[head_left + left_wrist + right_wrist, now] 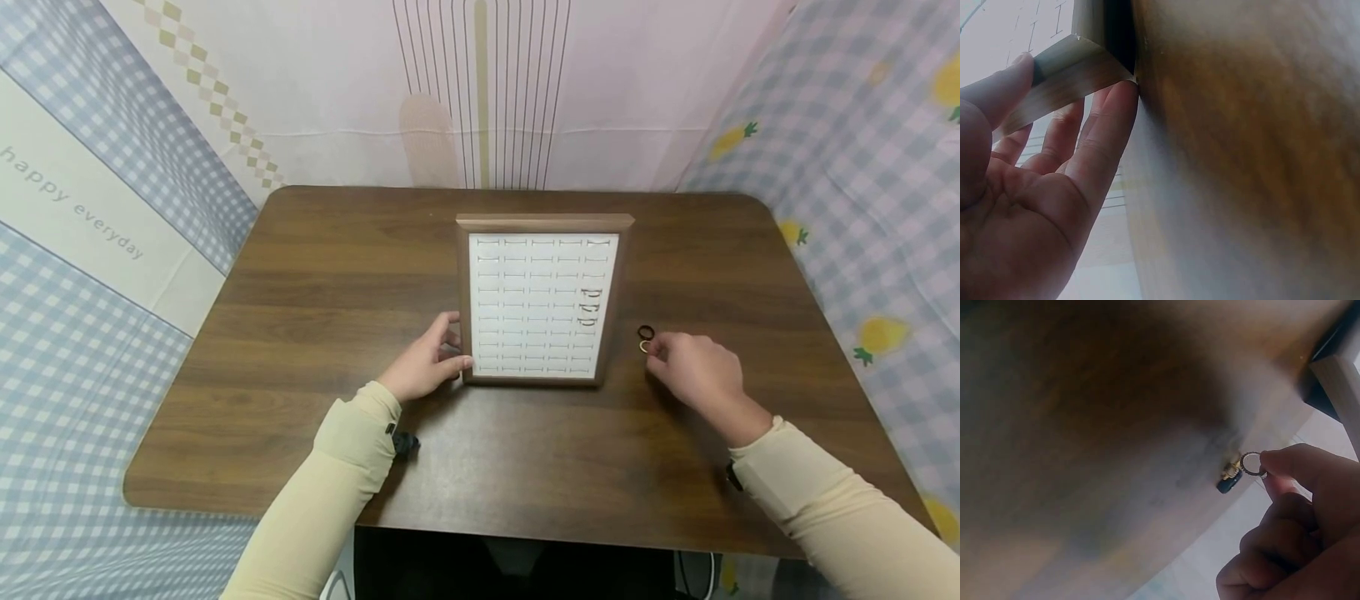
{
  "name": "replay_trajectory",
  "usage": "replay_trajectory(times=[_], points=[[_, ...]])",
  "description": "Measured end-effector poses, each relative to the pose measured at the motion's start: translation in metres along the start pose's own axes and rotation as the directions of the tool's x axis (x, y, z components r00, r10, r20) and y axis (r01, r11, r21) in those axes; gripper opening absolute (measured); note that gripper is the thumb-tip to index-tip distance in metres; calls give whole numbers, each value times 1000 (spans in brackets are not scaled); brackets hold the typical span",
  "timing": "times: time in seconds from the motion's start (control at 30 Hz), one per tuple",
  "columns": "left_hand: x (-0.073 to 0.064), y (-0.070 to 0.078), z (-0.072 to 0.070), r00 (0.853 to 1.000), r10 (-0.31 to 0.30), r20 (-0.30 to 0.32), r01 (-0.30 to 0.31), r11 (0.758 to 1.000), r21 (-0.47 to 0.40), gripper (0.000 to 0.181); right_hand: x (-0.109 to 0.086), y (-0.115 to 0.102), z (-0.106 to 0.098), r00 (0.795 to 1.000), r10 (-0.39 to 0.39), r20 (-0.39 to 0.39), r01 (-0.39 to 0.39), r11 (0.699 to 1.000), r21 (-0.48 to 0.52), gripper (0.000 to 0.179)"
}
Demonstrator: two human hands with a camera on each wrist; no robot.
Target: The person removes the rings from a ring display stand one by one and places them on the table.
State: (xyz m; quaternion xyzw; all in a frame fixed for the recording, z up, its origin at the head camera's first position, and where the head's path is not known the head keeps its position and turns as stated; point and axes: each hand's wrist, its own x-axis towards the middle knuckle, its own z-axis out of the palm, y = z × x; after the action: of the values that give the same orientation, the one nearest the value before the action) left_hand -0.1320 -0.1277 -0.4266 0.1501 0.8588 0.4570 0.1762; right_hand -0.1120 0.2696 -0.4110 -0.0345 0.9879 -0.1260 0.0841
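A wood-framed ring display board (536, 333) with a white panel and rows of small slots stands upright on the table. Along its right side several rings (589, 307) sit in the slots. My left hand (426, 360) grips the frame's lower left edge, thumb at the front and fingers at the side and behind. To the right of the board, my right hand (696, 372) pinches a silver-looking ring (1251, 464) between thumb and forefinger, low over the table. Just beyond those fingertips lie a gold ring (1232, 470) and a black ring (646, 332).
The brown wooden table (322, 317) has rounded corners and its front edge is near me. A patterned white cloth (322, 83) hangs behind it, with blue checked cloth (862, 167) at both sides. Below the front edge is something black (420, 567).
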Motion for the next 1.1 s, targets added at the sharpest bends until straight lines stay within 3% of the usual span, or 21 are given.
replay_trajectory(times=[0.73, 0.93, 1.1], points=[[1, -1, 1, 1000, -15, 4, 15, 1000, -1, 69, -4, 4, 12, 999, 7, 33, -8, 1000, 22, 22], [0, 0, 0, 1000, -15, 8, 15, 1000, -2, 69, -7, 0, 6, 997, 6, -79, 0, 997, 78, 23], [0, 0, -1, 1000, -12, 8, 12, 1000, -10, 68, -8, -8, 1, 972, -7, -233, 37, 992, 122, 22]])
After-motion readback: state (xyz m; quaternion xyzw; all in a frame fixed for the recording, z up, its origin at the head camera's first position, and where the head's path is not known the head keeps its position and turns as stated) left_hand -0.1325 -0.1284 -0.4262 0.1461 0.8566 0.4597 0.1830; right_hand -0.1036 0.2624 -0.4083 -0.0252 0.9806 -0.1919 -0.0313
